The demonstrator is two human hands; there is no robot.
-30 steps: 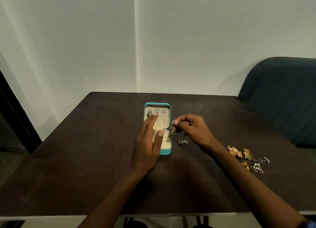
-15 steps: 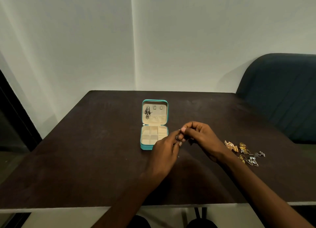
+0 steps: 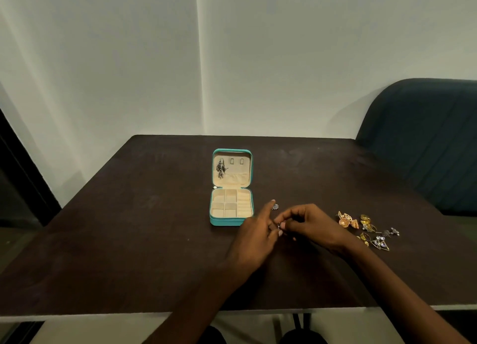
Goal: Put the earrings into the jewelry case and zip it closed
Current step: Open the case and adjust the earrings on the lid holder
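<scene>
A teal jewelry case (image 3: 224,222) stands open mid-table, its lid upright. One dark dangling earring (image 3: 220,168) hangs in the lid; the cream compartments hold nothing. My left hand (image 3: 254,238) and my right hand (image 3: 311,226) meet just right of the case's front corner, fingertips pinched together on a small silver earring (image 3: 279,225). Another small silver earring (image 3: 275,206) lies on the table just above my left fingers. A cluster of gold and silver earrings (image 3: 366,227) lies to the right of my right hand.
The dark wooden table (image 3: 129,240) ends close to me at a pale front edge. A dark blue upholstered chair back (image 3: 426,137) stands at the right rear. White wall behind; a dark door frame (image 3: 15,163) at the left.
My left hand left the case and moved right to join my right hand on the small earring. Both hands shifted down toward me, off the case.
</scene>
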